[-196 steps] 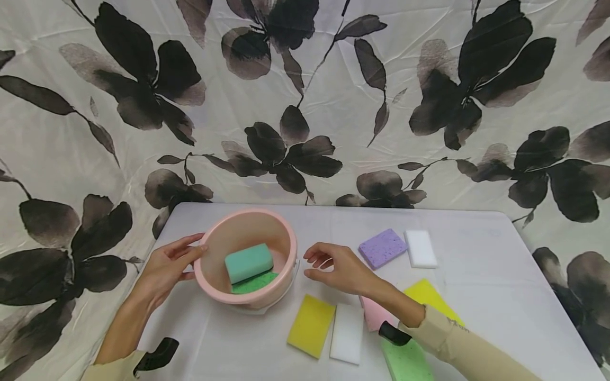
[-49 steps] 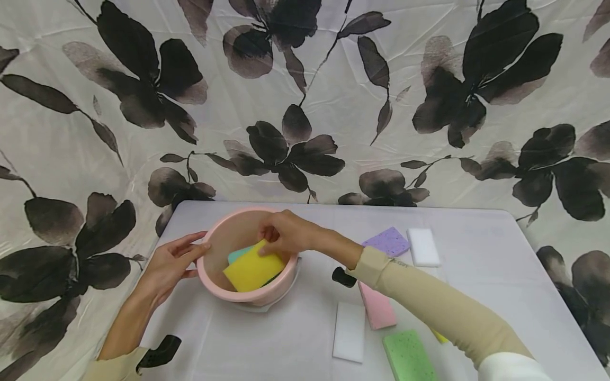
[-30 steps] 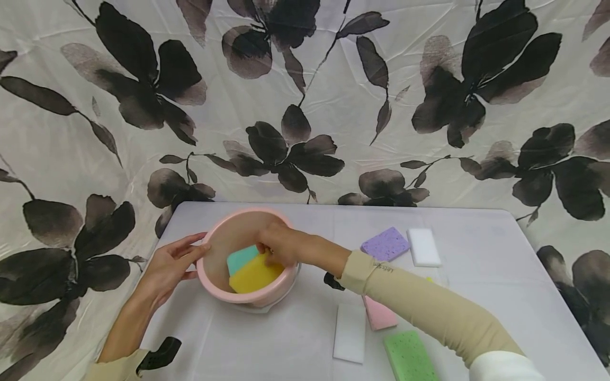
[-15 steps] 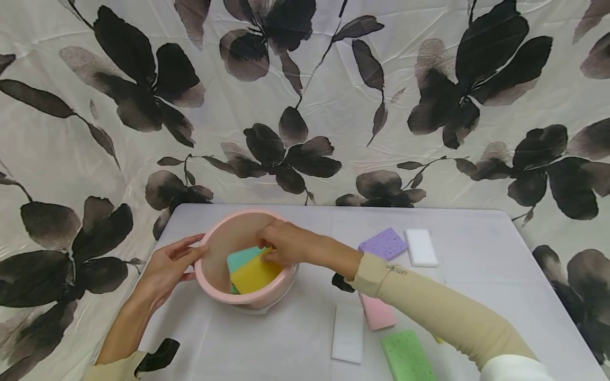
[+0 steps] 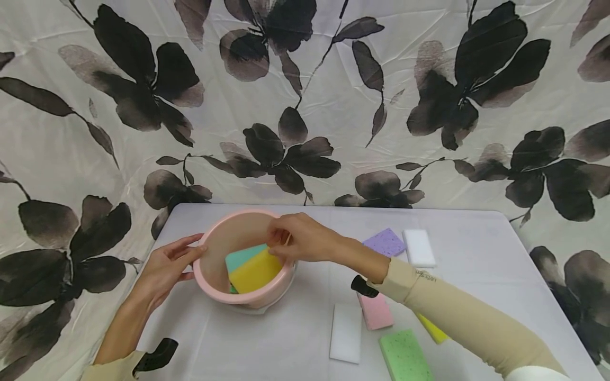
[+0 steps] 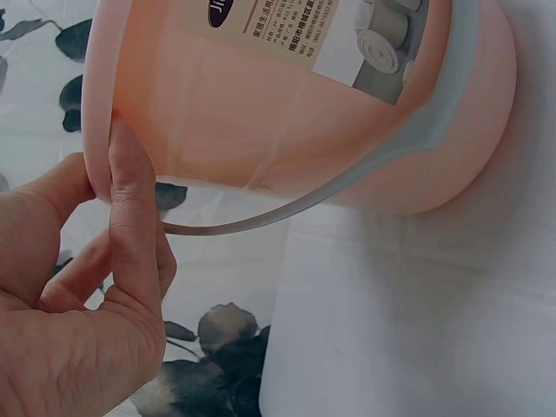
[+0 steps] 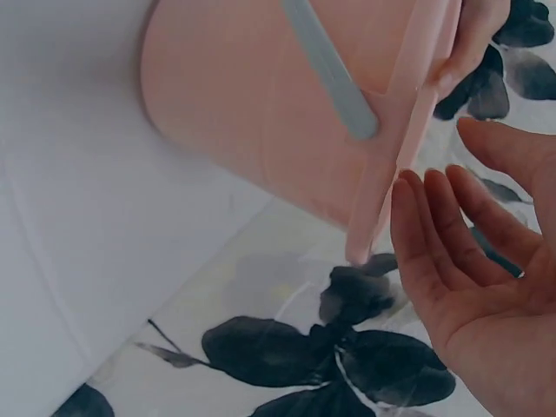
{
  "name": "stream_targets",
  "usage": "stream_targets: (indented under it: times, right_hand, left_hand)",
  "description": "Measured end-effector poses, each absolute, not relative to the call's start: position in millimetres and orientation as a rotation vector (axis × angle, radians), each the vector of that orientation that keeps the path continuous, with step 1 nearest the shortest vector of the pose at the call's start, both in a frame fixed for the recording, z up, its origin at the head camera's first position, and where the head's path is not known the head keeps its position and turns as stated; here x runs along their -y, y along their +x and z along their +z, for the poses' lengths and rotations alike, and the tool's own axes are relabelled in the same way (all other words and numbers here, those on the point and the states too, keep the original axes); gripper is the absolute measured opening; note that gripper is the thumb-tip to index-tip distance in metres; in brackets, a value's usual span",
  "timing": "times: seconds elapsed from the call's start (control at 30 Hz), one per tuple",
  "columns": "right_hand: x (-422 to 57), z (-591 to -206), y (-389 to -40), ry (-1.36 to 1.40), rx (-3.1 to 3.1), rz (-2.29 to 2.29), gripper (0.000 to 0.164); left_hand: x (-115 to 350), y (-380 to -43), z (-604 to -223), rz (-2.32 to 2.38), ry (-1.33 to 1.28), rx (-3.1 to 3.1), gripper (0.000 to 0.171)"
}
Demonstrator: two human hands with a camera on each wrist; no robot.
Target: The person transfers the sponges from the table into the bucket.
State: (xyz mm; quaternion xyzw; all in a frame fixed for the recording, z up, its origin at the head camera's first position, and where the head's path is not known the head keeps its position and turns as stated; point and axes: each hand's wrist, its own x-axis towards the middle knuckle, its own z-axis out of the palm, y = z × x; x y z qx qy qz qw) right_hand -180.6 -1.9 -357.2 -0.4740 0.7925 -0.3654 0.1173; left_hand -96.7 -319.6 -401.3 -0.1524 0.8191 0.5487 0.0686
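Note:
A pink bucket (image 5: 216, 254) stands at the table's left, tipped a little toward me. My left hand (image 5: 167, 264) pinches its rim between thumb and fingers, as the left wrist view confirms. Inside, a yellow sponge (image 5: 256, 271) lies over a teal sponge (image 5: 240, 256), and a sliver of a green sponge (image 5: 233, 289) shows beneath. Above the bucket's right rim hovers my right hand (image 5: 307, 238), fingers loosely bent. In the right wrist view the right hand (image 7: 486, 278) has thumb and fingers apart with nothing between them.
Right of the bucket lie a purple sponge (image 5: 385, 242), a white block (image 5: 419, 247), a pink sponge (image 5: 375, 312), another white block (image 5: 346, 333) and a green sponge (image 5: 406, 355). The right sleeve partly covers a second yellow sponge (image 5: 432, 328). A grey handle (image 6: 287, 208) hangs on the bucket.
The yellow sponge beside the front white block has gone from the table into the bucket. My right hand has let go of it and risen to the right. The left hand stays on the rim.

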Motion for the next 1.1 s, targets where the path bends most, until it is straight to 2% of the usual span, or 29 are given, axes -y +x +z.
stream_targets:
  times: [0.7,1.1]
  right_hand:
    - [-59,-376,-166,-1.214,-2.405,-1.285,0.025]
    - [-83,-406,-147,-1.162,-2.382,-1.285,0.028]
  left_hand:
    - [321,-96,-403,1.656,-0.462,-2.470,0.074]
    - [320,-96,-402,1.678,-0.452,-2.469,0.074]
